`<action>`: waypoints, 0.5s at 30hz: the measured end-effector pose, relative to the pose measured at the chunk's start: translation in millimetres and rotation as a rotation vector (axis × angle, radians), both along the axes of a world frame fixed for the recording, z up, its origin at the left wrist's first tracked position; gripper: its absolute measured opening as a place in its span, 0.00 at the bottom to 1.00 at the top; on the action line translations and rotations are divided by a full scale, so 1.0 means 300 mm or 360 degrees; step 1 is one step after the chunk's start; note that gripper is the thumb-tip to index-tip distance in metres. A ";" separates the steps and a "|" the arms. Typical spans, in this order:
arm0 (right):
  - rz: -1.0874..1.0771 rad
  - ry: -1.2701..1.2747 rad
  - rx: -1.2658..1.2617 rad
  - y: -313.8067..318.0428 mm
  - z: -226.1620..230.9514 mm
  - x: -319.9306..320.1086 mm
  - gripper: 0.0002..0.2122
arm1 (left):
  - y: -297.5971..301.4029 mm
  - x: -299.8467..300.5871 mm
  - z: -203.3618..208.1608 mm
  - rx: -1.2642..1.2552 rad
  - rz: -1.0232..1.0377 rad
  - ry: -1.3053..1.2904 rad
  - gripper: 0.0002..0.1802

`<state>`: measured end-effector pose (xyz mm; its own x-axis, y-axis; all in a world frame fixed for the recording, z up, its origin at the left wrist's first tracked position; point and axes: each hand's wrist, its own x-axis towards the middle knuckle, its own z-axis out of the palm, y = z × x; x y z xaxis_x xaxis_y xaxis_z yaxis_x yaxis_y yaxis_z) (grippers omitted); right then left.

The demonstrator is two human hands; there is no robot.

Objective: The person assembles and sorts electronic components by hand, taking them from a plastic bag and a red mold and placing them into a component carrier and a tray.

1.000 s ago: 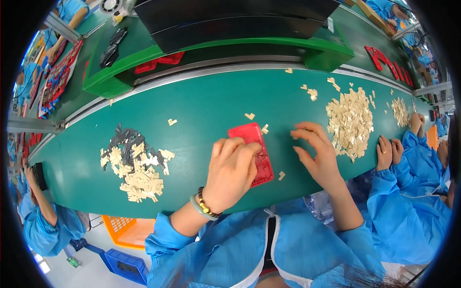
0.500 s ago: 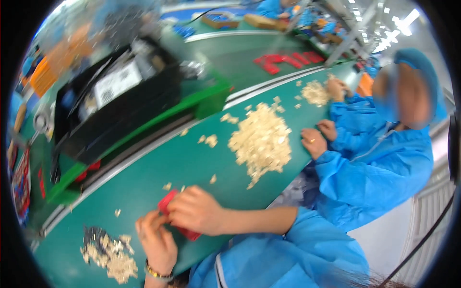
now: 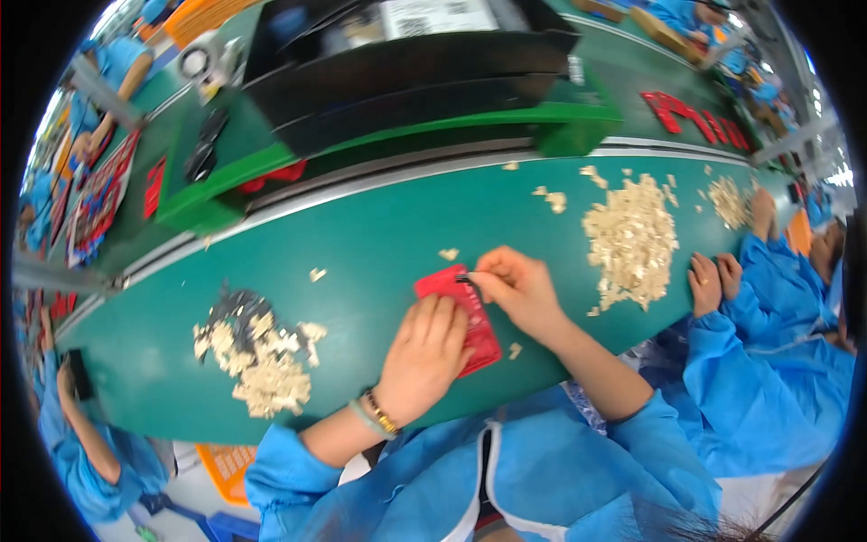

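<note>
A flat red rectangular piece lies tilted on the green work surface in front of me. My left hand rests over its left part, fingers stretched out flat on it; the thumb is hidden. At the piece's upper right corner, my right hand pinches a small black strip between thumb and forefinger. The strip touches the red piece; whether it is fixed there I cannot tell. To the left is a heap of small cream-coloured pieces, with dark grey small pieces beside it.
A larger cream heap lies to the right, near a co-worker's hands. Beyond the metal rail, a black box stands on a green stand. Further red pieces lie at the back right. Another person's arm is at far left.
My view has swung left and levelled. My left hand has gone from fingers bent at the red piece's edge to lying flat on it; my right hand has moved to its upper corner, and the black strip now shows.
</note>
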<state>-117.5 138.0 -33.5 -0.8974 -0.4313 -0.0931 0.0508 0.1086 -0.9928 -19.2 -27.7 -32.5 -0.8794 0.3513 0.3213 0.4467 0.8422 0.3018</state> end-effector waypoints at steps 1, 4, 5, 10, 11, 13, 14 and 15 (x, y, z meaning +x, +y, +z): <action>0.0080 0.0008 0.0063 -0.010 -0.015 0.001 0.03 | -0.004 0.010 -0.010 -0.0016 0.0048 -0.0033 0.32; 0.0173 -0.0030 0.0190 -0.052 -0.012 -0.015 0.04 | -0.007 0.027 -0.029 -0.0061 0.0040 0.0031 0.32; 0.0206 -0.0019 0.0290 -0.063 -0.011 -0.025 0.04 | -0.008 0.028 -0.026 -0.0058 0.0063 0.0023 0.32; 0.0221 0.0116 0.0471 -0.089 -0.023 -0.055 0.03 | -0.016 0.028 -0.015 -0.0077 0.0116 0.0053 0.30; 0.0230 0.0104 0.0477 -0.091 -0.020 -0.054 0.03 | -0.015 0.029 -0.017 -0.0072 0.0123 0.0040 0.30; 0.0251 0.0163 0.0531 -0.099 -0.008 -0.058 0.03 | -0.013 0.024 -0.024 -0.0109 0.0117 0.0096 0.25; 0.0244 0.0181 0.0535 -0.101 -0.017 -0.059 0.03 | -0.014 0.025 -0.026 -0.0105 0.0125 0.0088 0.25; 0.0250 0.0178 0.0539 -0.104 -0.017 -0.058 0.03 | -0.014 0.023 -0.026 -0.0118 0.0123 0.0091 0.24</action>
